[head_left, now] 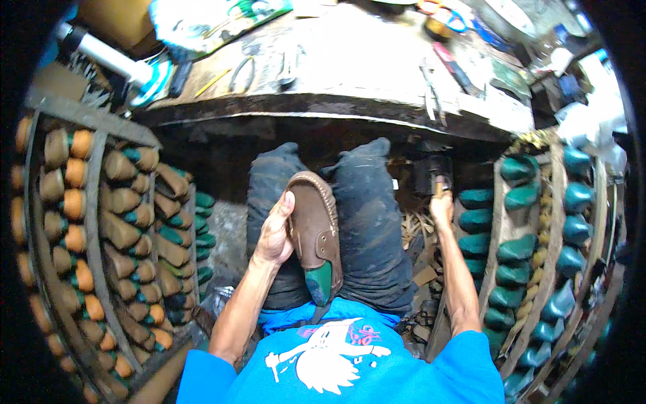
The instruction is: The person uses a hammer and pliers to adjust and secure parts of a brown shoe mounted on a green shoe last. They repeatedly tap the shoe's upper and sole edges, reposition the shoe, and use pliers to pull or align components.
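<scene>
My left hand [274, 232] is closed on the side of a brown moccasin shoe [313, 214], thumb along its edge. The shoe rests upright over my lap, toe pointing away from me, with light stitching round the toe and eyelets near the heel. A green shoe last [319, 283] shows at its heel opening. Out to the right and low, my right hand [441, 205] is closed round a short light-brown handle [440, 183]. The handle's far end meets a dark container [431, 168] below the bench edge; what is on that end is hidden.
A workbench [336, 74] spans the far side, with pincers [242, 74], a yellow pencil [212, 83] and a red-handled tool [452, 64] on it. Wooden racks of brown shoes [124, 202] stand at left. Racks of green shoe lasts [515, 249] stand at right. Scraps [420, 229] litter the floor.
</scene>
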Demonstrator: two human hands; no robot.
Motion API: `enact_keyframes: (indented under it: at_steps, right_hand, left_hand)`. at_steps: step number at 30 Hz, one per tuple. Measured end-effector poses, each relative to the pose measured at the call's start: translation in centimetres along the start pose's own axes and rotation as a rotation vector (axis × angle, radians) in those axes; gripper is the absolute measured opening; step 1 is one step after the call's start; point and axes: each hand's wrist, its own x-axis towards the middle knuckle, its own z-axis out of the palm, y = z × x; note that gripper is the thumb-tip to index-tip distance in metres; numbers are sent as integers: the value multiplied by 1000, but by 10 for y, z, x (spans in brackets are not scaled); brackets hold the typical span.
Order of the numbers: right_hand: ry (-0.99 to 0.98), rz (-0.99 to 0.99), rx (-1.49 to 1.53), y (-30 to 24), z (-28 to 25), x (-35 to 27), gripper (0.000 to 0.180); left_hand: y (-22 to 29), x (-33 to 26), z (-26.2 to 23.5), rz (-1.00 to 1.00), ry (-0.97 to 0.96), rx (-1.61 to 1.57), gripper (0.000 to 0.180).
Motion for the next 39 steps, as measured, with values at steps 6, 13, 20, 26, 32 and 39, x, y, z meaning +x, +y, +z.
enact_keyframes:
  at_steps: [6, 13, 20, 26, 32, 39]
  right_hand:
    - [17, -162, -218, 68, 49, 75, 77]
    - [-126, -100, -201, 89, 47, 55, 91]
    - [3, -343, 687, -79, -73, -118, 56]
    - [-497, -801, 1092, -216, -119, -250, 82]
    - [-1473, 248, 1598, -226, -69, -249, 85]
    - [-1613, 715, 1551, -198, -24, -266, 78]
  left_hand:
    - [10, 2, -4, 9, 8, -163, 70]
    - [13, 4, 22, 61, 130, 55, 57]
    - [39, 0, 64, 197, 121, 52, 53]
    - [55, -21, 91, 506, 150, 17, 66]
    - [68, -32, 57, 621, 242, 415, 89]
    - [45, -27, 43, 498, 60, 312, 80]
